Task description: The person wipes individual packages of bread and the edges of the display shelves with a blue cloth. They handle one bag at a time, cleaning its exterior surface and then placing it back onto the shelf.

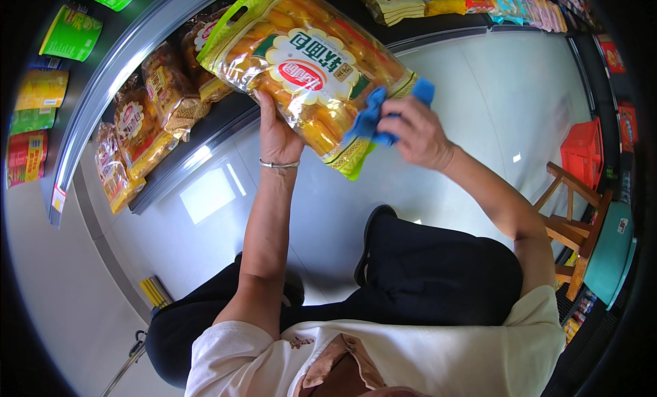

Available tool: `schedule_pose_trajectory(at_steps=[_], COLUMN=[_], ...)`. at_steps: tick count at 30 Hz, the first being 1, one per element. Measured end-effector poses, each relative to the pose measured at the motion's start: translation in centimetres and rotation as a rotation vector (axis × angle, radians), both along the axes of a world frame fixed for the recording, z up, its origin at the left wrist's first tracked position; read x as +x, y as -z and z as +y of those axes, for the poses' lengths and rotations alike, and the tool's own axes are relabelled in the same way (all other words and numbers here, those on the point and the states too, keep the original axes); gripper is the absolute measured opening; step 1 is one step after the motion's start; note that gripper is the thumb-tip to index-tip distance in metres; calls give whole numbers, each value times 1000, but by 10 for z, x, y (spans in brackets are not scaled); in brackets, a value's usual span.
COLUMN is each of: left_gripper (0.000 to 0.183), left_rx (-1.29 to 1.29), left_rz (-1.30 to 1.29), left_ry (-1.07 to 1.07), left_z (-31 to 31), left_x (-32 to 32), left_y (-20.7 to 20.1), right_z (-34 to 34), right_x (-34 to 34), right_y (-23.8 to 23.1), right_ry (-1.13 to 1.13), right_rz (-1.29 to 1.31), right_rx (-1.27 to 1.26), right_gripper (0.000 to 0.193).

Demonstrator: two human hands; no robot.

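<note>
A large clear bag of bread sticks (317,68) with yellow-green ends hangs tilted in front of me, above the floor. My left hand (279,133) supports it from below, thumb against its lower left side and the other fingers hidden behind it. My right hand (416,131) grips a crumpled blue cloth (369,116), which lies against the bag's lower right end. A carry hole shows in the bag's upper left end.
Several packs of bread (130,126) sit on the low shelf at left, under a metal shelf edge (102,75). More snack packs (438,0) line the far shelf. On the right are a red basket (582,149), a wooden stool (575,222) and a teal basin (610,253).
</note>
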State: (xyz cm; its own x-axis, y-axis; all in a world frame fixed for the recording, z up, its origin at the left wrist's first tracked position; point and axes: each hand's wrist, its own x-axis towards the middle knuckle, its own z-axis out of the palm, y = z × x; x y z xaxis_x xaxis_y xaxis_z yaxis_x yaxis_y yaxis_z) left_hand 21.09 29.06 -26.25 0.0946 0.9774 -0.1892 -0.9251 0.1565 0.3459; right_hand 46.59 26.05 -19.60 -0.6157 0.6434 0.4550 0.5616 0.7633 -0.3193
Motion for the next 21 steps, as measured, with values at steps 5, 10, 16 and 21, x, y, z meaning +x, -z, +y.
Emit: schedule_pose_trajectory(at_steps=[5, 10, 16, 21], left_gripper=[63, 64, 63, 72], left_rx=[-12, -16, 81, 140], left_rz=[-4, -87, -239, 165], left_ry=[-16, 53, 297, 419], left_z=[2, -1, -10, -12], left_x=[-5, -6, -6, -3], left_y=[4, 11, 24, 24], right_z=[33, 57, 58, 59], right_x=[38, 60, 34, 31], right_y=[6, 13, 0, 4], right_ry=[309, 613, 219, 260], right_rz=[174, 855, 1327, 1090], right_rx=[-75, -796, -1533, -1356], right_gripper=[33, 24, 48, 54])
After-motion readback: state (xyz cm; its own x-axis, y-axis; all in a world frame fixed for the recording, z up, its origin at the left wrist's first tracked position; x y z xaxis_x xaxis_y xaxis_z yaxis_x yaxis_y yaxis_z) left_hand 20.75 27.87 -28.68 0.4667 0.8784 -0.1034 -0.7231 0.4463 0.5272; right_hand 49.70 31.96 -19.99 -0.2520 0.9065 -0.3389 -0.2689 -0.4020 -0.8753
